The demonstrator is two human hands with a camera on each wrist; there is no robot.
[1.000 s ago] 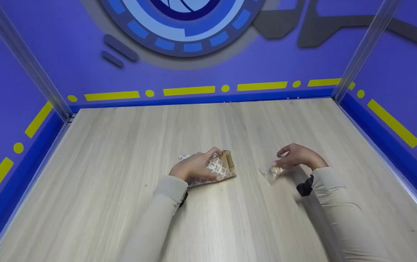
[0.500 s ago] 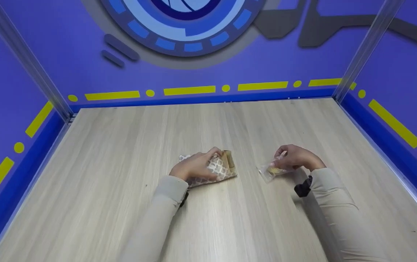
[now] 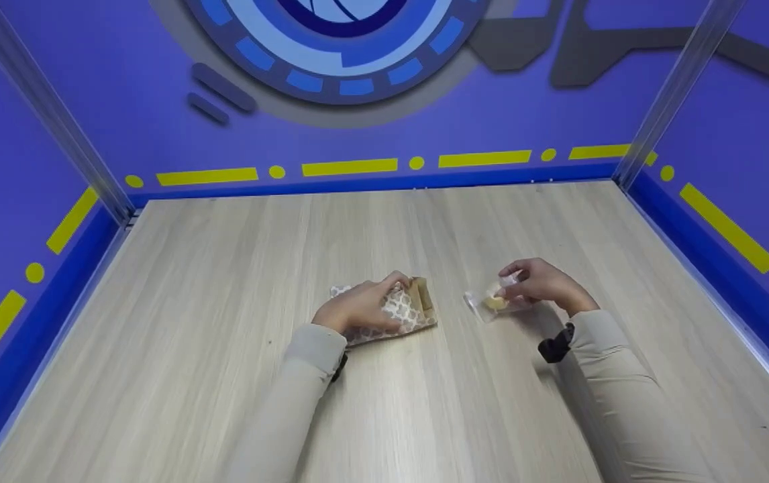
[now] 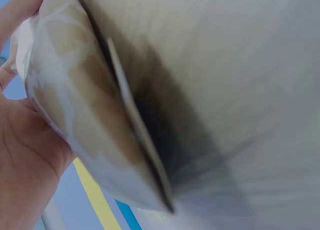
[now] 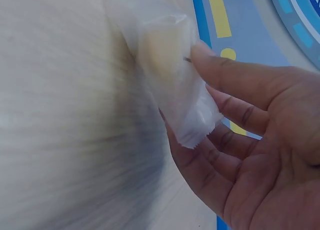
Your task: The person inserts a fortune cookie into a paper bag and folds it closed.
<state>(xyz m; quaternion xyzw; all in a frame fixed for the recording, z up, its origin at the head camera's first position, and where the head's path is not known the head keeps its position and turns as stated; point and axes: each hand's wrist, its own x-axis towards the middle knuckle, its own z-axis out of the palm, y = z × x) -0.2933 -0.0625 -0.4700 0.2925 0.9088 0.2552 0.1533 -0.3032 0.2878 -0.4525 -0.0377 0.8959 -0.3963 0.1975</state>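
A patterned paper bag (image 3: 403,307), white with brown-grey shapes, lies on the table, its open brown mouth facing right. My left hand (image 3: 361,306) grips it from above, thumb and fingers spread across its two sides. In the left wrist view the bag's (image 4: 75,85) folded edge shows close up beside the palm. To the right, my right hand (image 3: 540,285) pinches a small clear plastic packet (image 3: 494,302) with a pale yellow piece inside. In the right wrist view the packet (image 5: 165,55) has a serrated end, and the thumb presses its side; the fingers curl behind it.
The pale wood table (image 3: 257,268) reaches to a blue back wall (image 3: 357,144) with yellow marks. Blue side walls (image 3: 747,201) stand at left and right, joined by metal corner posts (image 3: 676,80).
My right hand has moved a little left and away from me with the packet, which has turned so more of the yellow piece shows. The left hand and bag have stayed put.
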